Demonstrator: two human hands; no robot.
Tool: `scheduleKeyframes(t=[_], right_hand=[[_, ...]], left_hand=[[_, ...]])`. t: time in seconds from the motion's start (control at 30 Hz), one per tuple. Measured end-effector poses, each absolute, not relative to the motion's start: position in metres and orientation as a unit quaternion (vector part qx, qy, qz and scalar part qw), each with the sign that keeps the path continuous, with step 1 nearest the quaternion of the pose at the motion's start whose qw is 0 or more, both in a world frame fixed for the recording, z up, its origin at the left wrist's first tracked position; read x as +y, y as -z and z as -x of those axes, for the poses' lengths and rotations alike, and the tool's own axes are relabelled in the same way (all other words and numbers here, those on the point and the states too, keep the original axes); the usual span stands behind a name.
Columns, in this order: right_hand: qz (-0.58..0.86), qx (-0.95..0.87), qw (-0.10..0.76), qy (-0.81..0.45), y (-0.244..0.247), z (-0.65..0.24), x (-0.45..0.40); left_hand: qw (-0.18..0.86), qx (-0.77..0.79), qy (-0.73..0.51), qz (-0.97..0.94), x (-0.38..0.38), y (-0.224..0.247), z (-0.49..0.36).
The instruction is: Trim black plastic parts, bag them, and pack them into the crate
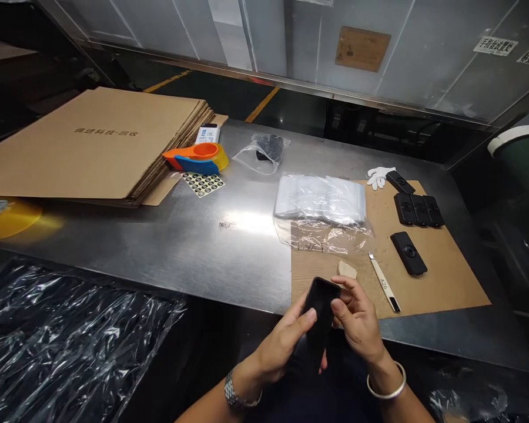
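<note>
Between my two hands, off the table's front edge, is a black rectangular plastic case [321, 305], tilted with its flat side towards me. My left hand [284, 338] is closed around its left side, thumb lying on the face. On the other side my right hand [359, 320] grips the upper right edge with thumb and fingers. Just beyond the hands lies a small beige block [347, 269], partly covered by my right fingers. A white-handled craft knife [384, 283] marked A26 rests on the cardboard sheet [449, 276], right of my right hand.
Several similar black cases [409, 254] lie at the right, near a white glove [379, 176]. Clear plastic bags [321, 198] are stacked mid-table. Further left are a tape dispenser [198, 158], a round-sticker sheet [204, 184], a bagged black item [268, 148] and stacked flat cartons [92, 147].
</note>
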State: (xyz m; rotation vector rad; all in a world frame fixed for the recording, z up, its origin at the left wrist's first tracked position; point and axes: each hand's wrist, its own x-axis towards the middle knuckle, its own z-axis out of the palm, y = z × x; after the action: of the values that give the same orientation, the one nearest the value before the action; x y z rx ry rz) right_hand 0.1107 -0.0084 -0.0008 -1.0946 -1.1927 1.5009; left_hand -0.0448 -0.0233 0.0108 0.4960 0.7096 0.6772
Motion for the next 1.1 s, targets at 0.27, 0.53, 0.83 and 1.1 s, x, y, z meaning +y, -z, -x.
scheduleKeyframes(t=[0.27,0.53,0.83,1.1], right_hand=[[0.432,-0.576,0.397,-0.569,-0.001,-0.124,-0.006],[0.393,-0.569,0.385,-0.611,-0.001,-0.127,-0.009],[0.389,-0.529,0.414,-0.631,0.003,-0.126,-0.011],[0.384,-0.533,0.405,-0.637,0.003,-0.126,-0.01]], left_hand=[[0.848,0.312,-0.332,-0.271,-0.027,-0.013,0.047],[0.865,0.287,-0.321,-0.257,-0.029,-0.015,0.051],[0.865,0.295,-0.314,-0.258,-0.03,-0.014,0.051],[0.867,0.29,-0.306,-0.264,-0.029,-0.015,0.051]])
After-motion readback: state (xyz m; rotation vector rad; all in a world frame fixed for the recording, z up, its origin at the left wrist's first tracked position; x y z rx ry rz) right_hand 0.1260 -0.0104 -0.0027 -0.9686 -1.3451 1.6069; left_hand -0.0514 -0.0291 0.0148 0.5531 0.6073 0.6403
